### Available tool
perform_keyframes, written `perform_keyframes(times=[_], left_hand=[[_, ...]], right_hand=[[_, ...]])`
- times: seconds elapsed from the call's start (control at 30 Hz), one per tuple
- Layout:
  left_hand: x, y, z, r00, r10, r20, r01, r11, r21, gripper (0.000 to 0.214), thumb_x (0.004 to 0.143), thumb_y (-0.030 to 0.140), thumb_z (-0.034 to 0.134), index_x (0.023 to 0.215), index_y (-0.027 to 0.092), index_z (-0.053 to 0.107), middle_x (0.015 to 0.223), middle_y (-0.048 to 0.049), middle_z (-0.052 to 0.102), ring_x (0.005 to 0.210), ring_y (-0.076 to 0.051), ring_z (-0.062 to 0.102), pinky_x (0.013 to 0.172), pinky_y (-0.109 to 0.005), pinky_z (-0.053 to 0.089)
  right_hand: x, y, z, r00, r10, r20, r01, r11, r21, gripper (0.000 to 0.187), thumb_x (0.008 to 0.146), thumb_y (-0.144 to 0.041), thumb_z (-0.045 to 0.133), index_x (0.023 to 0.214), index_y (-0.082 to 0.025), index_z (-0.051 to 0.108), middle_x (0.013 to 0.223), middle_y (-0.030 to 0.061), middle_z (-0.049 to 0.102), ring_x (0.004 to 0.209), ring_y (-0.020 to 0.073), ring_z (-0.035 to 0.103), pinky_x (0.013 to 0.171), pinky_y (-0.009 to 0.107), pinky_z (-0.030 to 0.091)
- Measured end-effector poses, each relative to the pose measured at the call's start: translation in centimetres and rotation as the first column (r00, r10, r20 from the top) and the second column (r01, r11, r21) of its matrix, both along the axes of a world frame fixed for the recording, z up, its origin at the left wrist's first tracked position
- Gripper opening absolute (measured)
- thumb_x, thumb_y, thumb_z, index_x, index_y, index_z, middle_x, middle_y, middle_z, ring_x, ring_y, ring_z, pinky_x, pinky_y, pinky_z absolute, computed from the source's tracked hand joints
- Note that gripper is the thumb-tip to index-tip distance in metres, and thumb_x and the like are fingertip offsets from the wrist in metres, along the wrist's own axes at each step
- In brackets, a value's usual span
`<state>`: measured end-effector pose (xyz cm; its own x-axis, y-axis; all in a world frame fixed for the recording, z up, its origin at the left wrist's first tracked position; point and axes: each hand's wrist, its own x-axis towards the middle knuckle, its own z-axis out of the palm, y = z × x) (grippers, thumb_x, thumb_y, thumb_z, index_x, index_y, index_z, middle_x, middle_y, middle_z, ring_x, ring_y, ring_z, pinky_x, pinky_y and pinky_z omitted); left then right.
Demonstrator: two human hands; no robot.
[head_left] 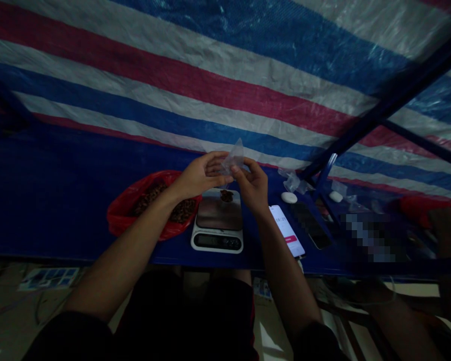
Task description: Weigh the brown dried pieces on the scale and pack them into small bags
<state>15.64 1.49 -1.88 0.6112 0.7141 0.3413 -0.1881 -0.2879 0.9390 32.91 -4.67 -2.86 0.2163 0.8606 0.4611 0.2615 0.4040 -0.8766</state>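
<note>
Left hand (206,174) and right hand (251,181) gripping clear bag (234,155) above scale (218,218), red bag (119,216) left of scale, lit phone (288,234) right of scale

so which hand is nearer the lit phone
Right. The right hand is left of the lit phone, past its far end; the left hand is farther left, near the red bag.

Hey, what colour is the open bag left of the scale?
The bag is red; the head view shows it best.
</note>
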Motion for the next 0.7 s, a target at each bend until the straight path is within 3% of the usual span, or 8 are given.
perform_keyframes(times=[0.1, 0.3, 0.5, 0.7], left_hand=[[-0.1, -0.2, 0.1, 1.000, -0.007, -0.012, 0.007, 1.000, -0.017, 0.065, 0.072, 0.039, 0.093, 0.127, 0.017, 0.066, 0.127, -0.0149, 0.077, 0.118, -0.028, 0.075, 0.103, -0.046, 0.062], [-0.3, -0.2, -0.1, 0.999, -0.010, -0.044, 0.010, 1.000, -0.005, 0.047, 0.081, 0.038, 0.085, 0.119, 0.015, 0.069, 0.118, -0.0119, 0.080, 0.110, -0.025, 0.077, 0.098, -0.042, 0.063], [-0.2, -0.1, -0.5, 0.999, -0.031, -0.031, 0.029, 0.998, -0.047, 0.060, 0.078, 0.028, 0.087, 0.130, 0.015, 0.061, 0.127, -0.0153, 0.077, 0.116, -0.027, 0.076, 0.102, -0.044, 0.062], [-0.1, -0.3, -0.5, 0.998, -0.053, -0.044, 0.047, 0.990, -0.130, 0.066, 0.078, 0.029, 0.088, 0.135, 0.015, 0.058, 0.126, -0.0159, 0.077, 0.116, -0.027, 0.076, 0.102, -0.044, 0.062]], right_hand=[[-0.1, 0.2, -0.4, 0.999, -0.025, -0.027, 0.026, 0.999, 0.020, 0.033, 0.094, -0.052, 0.071, 0.112, -0.025, 0.068, 0.113, 0.0084, 0.079, 0.102, 0.0238, 0.076, 0.096, 0.043, 0.062], [0.4, 0.2, -0.9, 0.993, -0.078, 0.091, 0.078, 0.997, 0.004, 0.026, 0.095, -0.048, 0.068, 0.105, -0.025, 0.071, 0.109, 0.0077, 0.079, 0.102, 0.0228, 0.074, 0.093, 0.040, 0.061], [1.2, 0.4, -1.4, 0.997, -0.062, 0.037, 0.061, 0.998, 0.030, 0.024, 0.094, -0.042, 0.070, 0.109, -0.023, 0.070, 0.104, 0.0077, 0.079, 0.096, 0.0219, 0.075, 0.091, 0.039, 0.061], [1.4, 0.5, -1.7, 0.995, -0.047, 0.084, 0.051, 0.998, -0.046, 0.034, 0.098, -0.045, 0.067, 0.124, -0.024, 0.068, 0.105, 0.0084, 0.080, 0.098, 0.0230, 0.076, 0.091, 0.041, 0.061]])
